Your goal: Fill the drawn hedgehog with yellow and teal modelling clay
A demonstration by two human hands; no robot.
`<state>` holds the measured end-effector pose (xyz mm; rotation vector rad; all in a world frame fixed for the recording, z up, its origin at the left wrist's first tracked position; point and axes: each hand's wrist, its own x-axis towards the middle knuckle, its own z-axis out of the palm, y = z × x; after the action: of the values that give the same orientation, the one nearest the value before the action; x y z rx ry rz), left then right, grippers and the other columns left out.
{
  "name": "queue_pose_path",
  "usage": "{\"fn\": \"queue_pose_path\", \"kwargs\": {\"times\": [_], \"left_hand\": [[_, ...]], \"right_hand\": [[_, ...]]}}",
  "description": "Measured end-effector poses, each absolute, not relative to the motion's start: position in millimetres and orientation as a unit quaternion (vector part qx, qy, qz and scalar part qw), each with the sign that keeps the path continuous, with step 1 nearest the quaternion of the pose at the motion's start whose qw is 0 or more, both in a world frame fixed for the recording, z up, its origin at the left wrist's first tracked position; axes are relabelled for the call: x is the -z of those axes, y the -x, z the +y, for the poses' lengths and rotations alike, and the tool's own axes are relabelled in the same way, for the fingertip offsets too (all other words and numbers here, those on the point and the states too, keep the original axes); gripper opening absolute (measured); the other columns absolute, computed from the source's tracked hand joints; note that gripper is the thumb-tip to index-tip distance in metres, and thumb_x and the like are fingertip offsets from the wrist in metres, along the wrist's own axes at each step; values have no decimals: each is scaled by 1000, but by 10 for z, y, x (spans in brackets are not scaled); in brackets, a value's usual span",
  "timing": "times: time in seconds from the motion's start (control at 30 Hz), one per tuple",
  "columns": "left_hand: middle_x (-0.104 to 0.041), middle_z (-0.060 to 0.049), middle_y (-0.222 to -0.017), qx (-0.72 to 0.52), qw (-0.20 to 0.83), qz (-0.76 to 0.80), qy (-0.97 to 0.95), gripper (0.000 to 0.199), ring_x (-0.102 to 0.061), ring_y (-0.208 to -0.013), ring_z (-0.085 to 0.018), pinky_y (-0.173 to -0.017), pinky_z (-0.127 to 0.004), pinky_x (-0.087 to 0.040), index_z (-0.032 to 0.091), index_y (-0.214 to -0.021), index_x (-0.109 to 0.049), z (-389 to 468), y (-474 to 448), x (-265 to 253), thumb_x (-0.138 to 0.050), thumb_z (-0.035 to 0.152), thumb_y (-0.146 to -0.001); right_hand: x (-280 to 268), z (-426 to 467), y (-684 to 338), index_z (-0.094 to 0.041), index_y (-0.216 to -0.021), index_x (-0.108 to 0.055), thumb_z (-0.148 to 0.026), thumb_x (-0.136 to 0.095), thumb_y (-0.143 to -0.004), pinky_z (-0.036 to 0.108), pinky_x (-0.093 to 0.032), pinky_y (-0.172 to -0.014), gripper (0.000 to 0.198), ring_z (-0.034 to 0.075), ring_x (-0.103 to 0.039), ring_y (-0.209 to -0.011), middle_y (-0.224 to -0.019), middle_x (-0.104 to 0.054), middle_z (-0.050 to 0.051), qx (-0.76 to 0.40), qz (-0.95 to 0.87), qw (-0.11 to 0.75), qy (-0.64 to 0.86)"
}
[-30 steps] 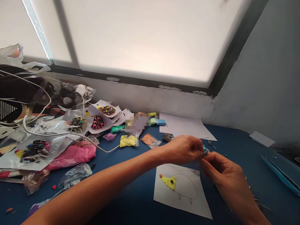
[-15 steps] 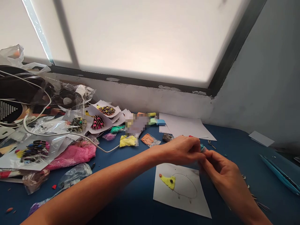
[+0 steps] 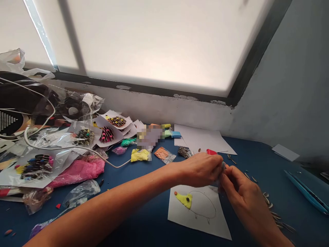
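My left hand [image 3: 204,168] and my right hand [image 3: 240,190] meet, fingers closed, over a small plastic packet [image 3: 223,168] with a bluish tint. Most of the packet is hidden by the fingers. Below them lies a white paper [image 3: 216,228] with a pencil outline of a hedgehog. Its pointed head is filled in with yellow clay [image 3: 183,200], with a dark eye and an orange-brown nose. Just behind my left hand sits a red packet [image 3: 211,151], partly covered. Sunflower seeds [image 3: 276,216] are scattered beside my right forearm.
Clay packets in yellow [image 3: 139,155], orange [image 3: 162,153] and black [image 3: 184,152] lie behind my left arm. Finished seed-covered hedgehog cards [image 3: 117,121], plastic bags and a white cable [image 3: 77,147] crowd the left. Blank sheets [image 3: 203,137] rest by the wall; a blue case [image 3: 307,192] lies right.
Both hands have shifted slightly lower, still pinching the packet. The red packet and more of the seeds now show. The paper has stayed in place.
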<state>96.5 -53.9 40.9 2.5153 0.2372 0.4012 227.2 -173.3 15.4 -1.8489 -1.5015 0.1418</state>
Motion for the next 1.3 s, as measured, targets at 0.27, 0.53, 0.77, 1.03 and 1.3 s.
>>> {"fn": "queue_pose_path", "kwargs": {"times": [0.27, 0.53, 0.77, 1.03, 1.3], "left_hand": [[-49, 1, -66, -151, 247, 100, -952, 19, -39, -56, -10, -55, -26, -31, 19, -74, -37, -643, -964, -440, -35, 25, -91], [-51, -1, -67, -166, 193, 125, -959, 14, -44, -57, -11, -55, -28, -31, 18, -77, -43, -734, -984, -456, -37, 22, -89], [-47, 0, -62, -197, 227, 141, -943, 17, -38, -54, -11, -52, -28, -27, 19, -72, -39, -756, -1006, -398, -37, 25, -88], [-59, -2, -73, -180, 263, 133, -939, 23, -50, -61, -11, -56, -25, -33, 18, -74, -44, -659, -970, -469, -37, 28, -93], [-60, -5, -72, -107, 155, 133, -973, 23, -49, -59, -15, -53, -29, -29, 18, -70, -51, -688, -913, -552, -39, 25, -88]], "right_hand": [[-164, -1730, -2200, -29, -63, -41, -50, -40, -89, 29, -31, -43, 34, 15, -40, -40, -51, -49, -1, 44, -594, 351, 722], [-173, -1725, -2173, -29, -62, -40, -40, -41, -86, 28, -29, -42, 26, 14, -37, -39, -50, -46, -3, 75, -597, 357, 715], [-185, -1729, -2169, -28, -62, -41, -41, -42, -85, 26, -31, -41, 27, 14, -39, -42, -52, -47, -2, 61, -592, 373, 712], [-171, -1760, -2206, -26, -71, -52, -50, -42, -92, 25, -35, -41, 33, 14, -45, -44, -54, -52, -3, -2, -576, 387, 720], [-156, -1778, -2251, -25, -80, -60, -54, -47, -90, 27, -40, -45, 34, 15, -53, -48, -61, -62, 0, -34, -567, 392, 724]]}}
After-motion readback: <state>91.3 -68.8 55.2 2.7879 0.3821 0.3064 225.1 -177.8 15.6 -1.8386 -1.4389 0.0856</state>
